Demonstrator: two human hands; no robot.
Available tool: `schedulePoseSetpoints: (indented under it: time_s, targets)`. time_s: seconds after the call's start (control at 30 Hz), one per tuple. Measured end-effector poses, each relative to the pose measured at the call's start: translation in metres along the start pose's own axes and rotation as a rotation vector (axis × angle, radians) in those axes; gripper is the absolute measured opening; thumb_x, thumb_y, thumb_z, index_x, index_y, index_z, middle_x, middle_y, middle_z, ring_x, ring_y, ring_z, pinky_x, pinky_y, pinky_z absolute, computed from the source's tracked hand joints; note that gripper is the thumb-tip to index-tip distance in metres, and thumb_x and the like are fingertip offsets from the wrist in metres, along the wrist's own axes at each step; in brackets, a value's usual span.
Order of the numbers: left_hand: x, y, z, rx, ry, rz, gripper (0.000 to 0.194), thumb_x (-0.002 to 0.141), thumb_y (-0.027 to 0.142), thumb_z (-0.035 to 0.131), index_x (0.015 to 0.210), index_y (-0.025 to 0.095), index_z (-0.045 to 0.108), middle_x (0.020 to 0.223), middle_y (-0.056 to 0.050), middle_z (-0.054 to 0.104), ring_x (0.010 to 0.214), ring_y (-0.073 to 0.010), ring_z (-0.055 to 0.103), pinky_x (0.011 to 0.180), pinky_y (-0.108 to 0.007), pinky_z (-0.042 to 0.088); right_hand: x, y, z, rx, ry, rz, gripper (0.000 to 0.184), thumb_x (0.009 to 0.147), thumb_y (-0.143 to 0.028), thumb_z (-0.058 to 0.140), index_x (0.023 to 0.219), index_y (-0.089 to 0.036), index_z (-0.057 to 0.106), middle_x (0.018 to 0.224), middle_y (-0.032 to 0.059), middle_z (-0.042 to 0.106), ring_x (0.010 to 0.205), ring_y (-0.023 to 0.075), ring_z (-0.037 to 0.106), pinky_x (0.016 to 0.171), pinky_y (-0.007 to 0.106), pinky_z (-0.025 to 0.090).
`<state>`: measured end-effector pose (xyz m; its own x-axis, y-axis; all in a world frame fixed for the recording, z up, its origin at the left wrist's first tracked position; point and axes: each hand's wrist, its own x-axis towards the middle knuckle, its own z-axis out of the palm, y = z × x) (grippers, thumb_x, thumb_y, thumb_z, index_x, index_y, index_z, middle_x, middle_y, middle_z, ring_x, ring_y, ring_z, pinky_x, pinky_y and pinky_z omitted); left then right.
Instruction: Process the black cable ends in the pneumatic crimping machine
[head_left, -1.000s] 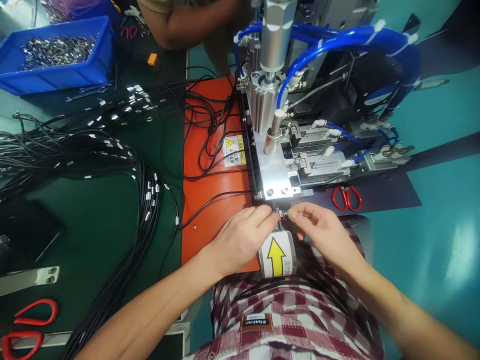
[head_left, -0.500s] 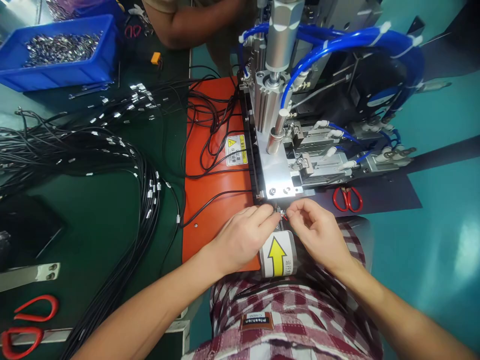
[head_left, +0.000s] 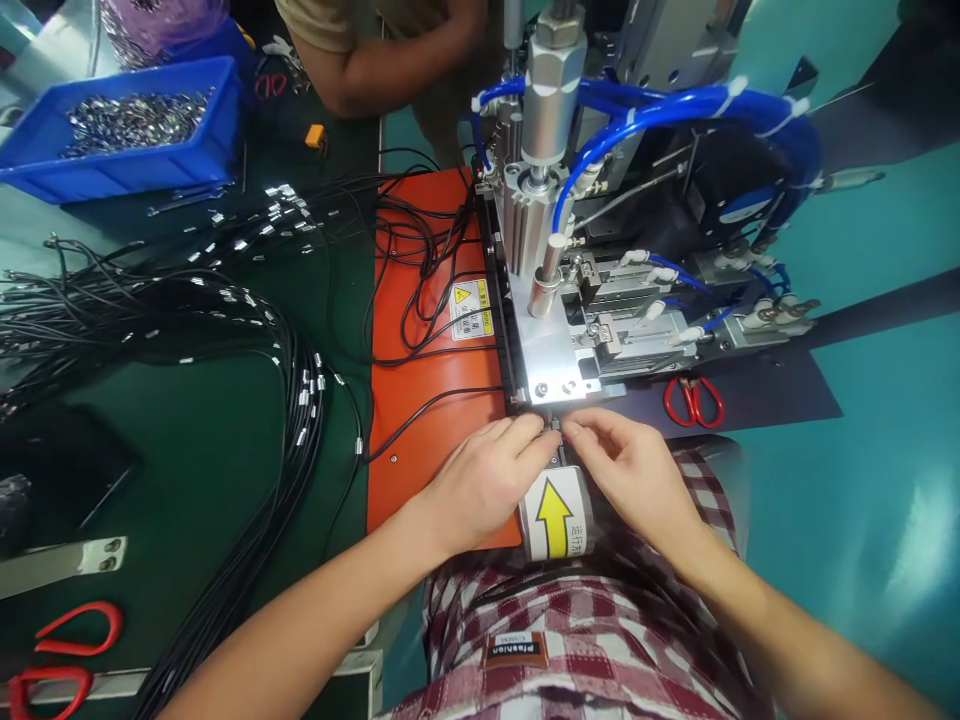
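Observation:
My left hand [head_left: 484, 478] and my right hand [head_left: 628, 466] meet fingertip to fingertip at the front edge of a pneumatic press machine [head_left: 551, 300], just above a white label with a yellow arrow [head_left: 555, 515]. Both hands pinch the end of a thin black cable [head_left: 420, 408] that runs left across the orange mat [head_left: 420, 330]. The cable tip is hidden between my fingers. Both hands are closed in a pinch.
A large bundle of black cables with metal ends [head_left: 187, 310] covers the green table at left. A blue bin of metal parts [head_left: 127, 125] sits far left. Red scissors [head_left: 694, 400] lie right of the machine, and another red pair [head_left: 60, 650] at lower left. Another person's arm [head_left: 375, 60] is at the top.
My right hand has moved left and closed up against my left hand, so the small red wire ends that showed between them are now hidden. The view has shifted slightly.

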<state>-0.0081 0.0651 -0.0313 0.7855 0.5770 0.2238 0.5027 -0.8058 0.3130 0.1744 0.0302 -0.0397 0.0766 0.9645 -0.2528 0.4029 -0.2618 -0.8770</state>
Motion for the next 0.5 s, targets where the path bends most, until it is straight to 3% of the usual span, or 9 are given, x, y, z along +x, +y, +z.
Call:
schedulePoseSetpoints:
  time_s: [0.23,0.5]
  targets:
    - [-0.001,0.0,0.001,-0.006,-0.033,-0.013,0.031,0.099,0.017,0.031,0.107,0.01,0.06,0.092,-0.01,0.06,0.082,-0.0182,0.058,0.071,-0.03,0.054,0.008,0.003,0.006,0.157,0.028,0.002,0.018,0.081,-0.033,0.063,0.076,-0.016,0.063,0.058,-0.0025,0.049,0.052,0.0113,0.041,0.048,0.024,0.033]
    - [-0.001,0.0,0.001,-0.014,-0.023,-0.021,0.037,0.1,0.02,0.026,0.108,0.011,0.061,0.094,-0.011,0.06,0.085,-0.0178,0.059,0.073,-0.03,0.055,0.007,0.017,0.012,0.122,0.101,-0.191,0.008,0.082,-0.026,0.062,0.078,-0.018,0.061,0.06,-0.0038,0.047,0.053,0.0111,0.041,0.052,0.025,0.034]
